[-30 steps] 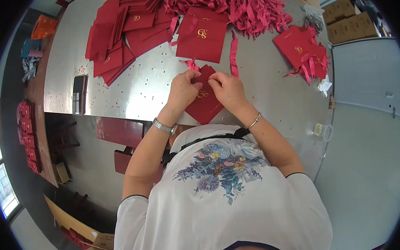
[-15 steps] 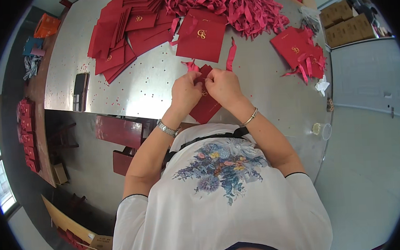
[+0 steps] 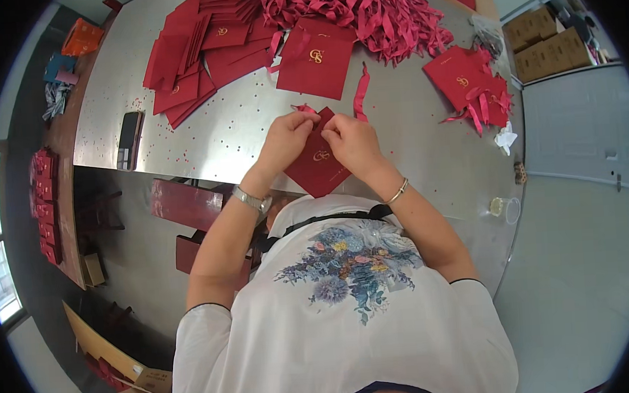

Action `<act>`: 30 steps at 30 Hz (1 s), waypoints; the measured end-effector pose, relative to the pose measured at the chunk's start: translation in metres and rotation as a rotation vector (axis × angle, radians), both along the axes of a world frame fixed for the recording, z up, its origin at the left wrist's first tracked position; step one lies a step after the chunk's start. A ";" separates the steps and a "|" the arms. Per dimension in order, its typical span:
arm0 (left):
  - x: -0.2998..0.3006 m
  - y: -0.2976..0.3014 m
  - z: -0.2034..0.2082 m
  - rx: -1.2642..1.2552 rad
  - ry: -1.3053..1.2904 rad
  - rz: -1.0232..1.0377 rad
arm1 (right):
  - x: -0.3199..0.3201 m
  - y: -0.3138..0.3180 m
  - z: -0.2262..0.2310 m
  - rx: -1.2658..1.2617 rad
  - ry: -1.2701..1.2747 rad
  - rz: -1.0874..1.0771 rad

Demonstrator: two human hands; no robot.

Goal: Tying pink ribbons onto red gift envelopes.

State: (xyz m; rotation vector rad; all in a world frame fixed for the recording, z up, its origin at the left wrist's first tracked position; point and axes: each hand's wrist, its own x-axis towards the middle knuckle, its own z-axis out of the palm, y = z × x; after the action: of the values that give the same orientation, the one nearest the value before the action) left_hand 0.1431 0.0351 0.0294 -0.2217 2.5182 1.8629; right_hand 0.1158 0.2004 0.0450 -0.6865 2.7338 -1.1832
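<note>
A flat red paper bag (image 3: 318, 169) with a gold emblem lies slanted at the table's near edge, between my hands. My left hand (image 3: 288, 142) is closed in a pinch at its upper corner, with a bit of pink-red ribbon (image 3: 304, 108) at the fingertips. My right hand (image 3: 355, 142) pinches the bag's upper right edge. Beyond that hand a ribbon tail (image 3: 361, 96) stretches away over the table. My fingers hide where ribbon and bag meet. Just past my hands lies another flat red bag (image 3: 315, 67).
A heap of pink-red ribbons (image 3: 361, 13) covers the far middle of the metal table (image 3: 232, 140). Stacked red bags (image 3: 212, 48) lie far left, bags with ribbons (image 3: 469, 82) at right. A phone (image 3: 130, 141) and a clear plastic cup (image 3: 505, 208) lie near opposite sides.
My left hand has shifted slightly left and drawn apart from the right one. More of the bag's front and emblem now shows between them.
</note>
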 end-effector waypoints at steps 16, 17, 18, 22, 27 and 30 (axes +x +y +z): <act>0.002 0.020 0.005 -0.526 0.229 -0.184 | 0.019 0.033 -0.047 0.244 0.043 -0.007; 0.003 0.017 0.002 -0.521 0.243 -0.130 | 0.019 0.034 -0.049 0.238 0.086 -0.006; 0.005 0.015 -0.002 -0.516 0.257 -0.076 | 0.020 0.034 -0.049 0.237 0.084 -0.003; 0.014 0.006 -0.019 -0.493 0.177 0.045 | 0.020 0.031 -0.042 0.269 0.055 -0.003; 0.014 0.004 -0.030 -0.252 0.034 0.152 | 0.020 0.031 -0.040 0.282 0.032 -0.008; 0.012 -0.005 -0.038 0.082 -0.108 0.049 | 0.019 0.031 -0.039 0.271 0.028 0.004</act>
State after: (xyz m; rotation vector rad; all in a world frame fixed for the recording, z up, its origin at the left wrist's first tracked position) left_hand 0.1548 0.0300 -0.0086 -0.3765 2.3824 1.9103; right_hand 0.1350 0.2314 0.0059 -0.6774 2.8368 -0.7837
